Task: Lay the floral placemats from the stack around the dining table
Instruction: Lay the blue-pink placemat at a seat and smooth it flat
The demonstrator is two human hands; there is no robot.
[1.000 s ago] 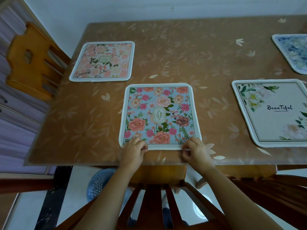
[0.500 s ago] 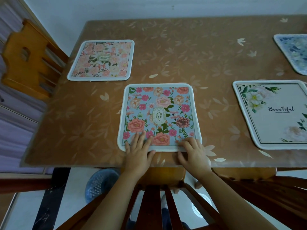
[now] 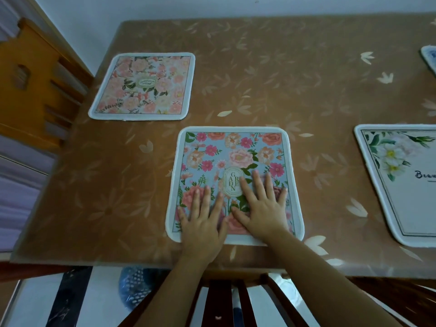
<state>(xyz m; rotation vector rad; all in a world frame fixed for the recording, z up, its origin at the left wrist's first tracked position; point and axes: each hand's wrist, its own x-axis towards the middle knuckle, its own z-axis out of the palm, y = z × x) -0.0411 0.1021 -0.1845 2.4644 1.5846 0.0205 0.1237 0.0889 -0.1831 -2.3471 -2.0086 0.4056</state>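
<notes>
— Two hands flat on the blue floral placemat [image 3: 233,159], then?

— Yes. Left hand [image 3: 203,223] and right hand [image 3: 262,208] both pressed palm-down, fingers spread apart, gripping nothing. Right fingertips [image 3: 256,178] just beside the oval "GARDEN" label, left fingertips short of it.

— Lying where?

— Flat on the dining table [image 3: 259,67], close to the near edge, directly ahead. Nearly square (hard to name a long axis); edges about parallel to the table's edge, near side looking wider through the wide lens. Label lettering running away from the viewer.

— Changed from half a second back?

— Moved further up onto the mat. Earlier only at the near border, fingertips barely past the trim; a second ago curled at that edge. Now well onto the print. Mat itself seemingly unmoved on the table.

— And further out?

— Pink floral placemat [image 3: 144,86] up at the far left corner, well apart from the blue one. White placemat [image 3: 405,185] with white flowers and dark script to the right, cut off by the frame. Sliver of a blue-patterned placemat [image 3: 429,57] at the far right edge. Light wooden chair [image 3: 30,86] beside the table's left end. Dark chair back [image 3: 226,300] below the near edge, between the forearms.
</notes>
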